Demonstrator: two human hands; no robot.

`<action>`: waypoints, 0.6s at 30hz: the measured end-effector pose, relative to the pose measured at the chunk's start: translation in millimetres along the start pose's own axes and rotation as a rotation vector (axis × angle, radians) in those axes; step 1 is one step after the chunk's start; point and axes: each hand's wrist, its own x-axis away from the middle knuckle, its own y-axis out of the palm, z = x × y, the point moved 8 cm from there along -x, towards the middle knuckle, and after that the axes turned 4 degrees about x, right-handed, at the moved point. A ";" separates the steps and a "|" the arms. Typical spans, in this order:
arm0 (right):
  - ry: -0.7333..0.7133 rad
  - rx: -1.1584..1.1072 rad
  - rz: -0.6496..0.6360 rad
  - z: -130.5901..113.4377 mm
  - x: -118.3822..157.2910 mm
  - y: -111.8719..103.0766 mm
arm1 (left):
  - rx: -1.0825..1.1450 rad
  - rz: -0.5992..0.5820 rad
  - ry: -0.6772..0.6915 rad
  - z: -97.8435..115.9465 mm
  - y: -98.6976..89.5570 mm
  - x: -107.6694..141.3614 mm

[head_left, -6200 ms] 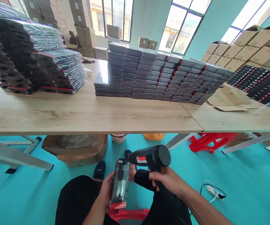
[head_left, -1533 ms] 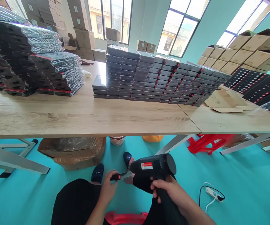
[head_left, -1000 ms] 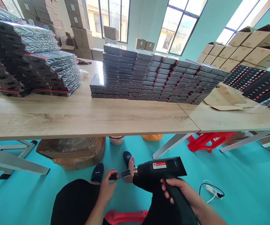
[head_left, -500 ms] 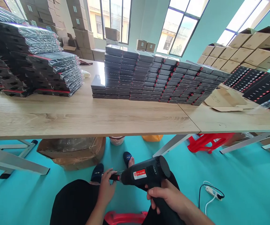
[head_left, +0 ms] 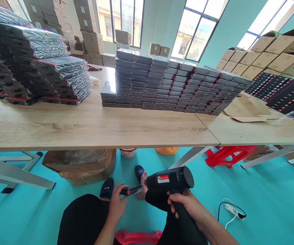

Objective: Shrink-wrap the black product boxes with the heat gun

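gripping one end of a slim dark box (head_left: 133, 190), the left hand (head_left: 117, 201) is on the near side of the table (head_left: 147, 127), over the person's lap. the box is seen nearly edge-on, with a red patch by the fingers and a shiny side beyond it. the right hand (head_left: 185, 204), also on the near side of the table, has its fingers wrapped round the handle of a black heat gun (head_left: 169, 180) with a red and white label. the gun's nozzle points at the free end of the box, just beside it; whether they touch, i cannot tell.

on top of the table, toward its far side, dark boxes stand in a wide stack (head_left: 139, 80); on its left part is a pile of film-wrapped boxes (head_left: 67, 80), and on its right part lies flattened cardboard (head_left: 247, 107). under the table are an open carton (head_left: 80, 166) and, farther right, a red stool (head_left: 228, 156).
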 end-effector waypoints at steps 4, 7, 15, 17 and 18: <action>-0.017 0.021 -0.068 -4.3 10.2 28.8 | -0.033 0.017 0.031 0.5 -1.5 -0.7; -0.047 0.072 -0.162 -7.9 16.4 54.2 | -0.042 0.034 0.040 -1.2 -3.1 -1.1; -0.061 0.126 -0.089 -18.4 13.6 48.0 | -0.019 0.021 0.010 -3.9 -4.9 -2.6; -0.063 0.139 -0.181 -19.7 13.5 55.0 | 0.027 0.031 -0.029 -6.6 -5.3 -4.2; -0.072 0.155 -0.173 -21.0 12.1 53.4 | 0.055 0.036 -0.063 -9.1 -5.4 -4.7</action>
